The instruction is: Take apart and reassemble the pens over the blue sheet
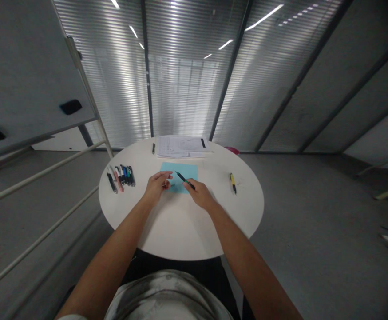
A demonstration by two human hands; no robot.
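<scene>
Pinched between the thumb and fingers of the right hand is a dark pen, slanted with its narrow end pointing away from the body and toward the left. That grip sits near the back of the barrel, probably so that the front length stays uncovered and in easy view. The left hand hovers just beside it, its fingers bent and partly spread; a thin dark sliver shows near the fingertips (too small to name), and whether they pinch it cannot be told.

Both hands meet over a blue sheet, and the pen is above it, near the middle of the round white table. The sheet seems placed there as a plain backdrop within comfortable reach of both arms, where small pieces would stand out better than on white.

Around this spot, other things lie toward the edges, which leaves elbow room. A cluster of pens lies at the left, side by side, perhaps so that each can be picked out singly. A yellow-and-black item rests alone at the right, well apart from the hands. Stacked papers occupy the far side, beyond the sheet, presumably out of the way.
</scene>
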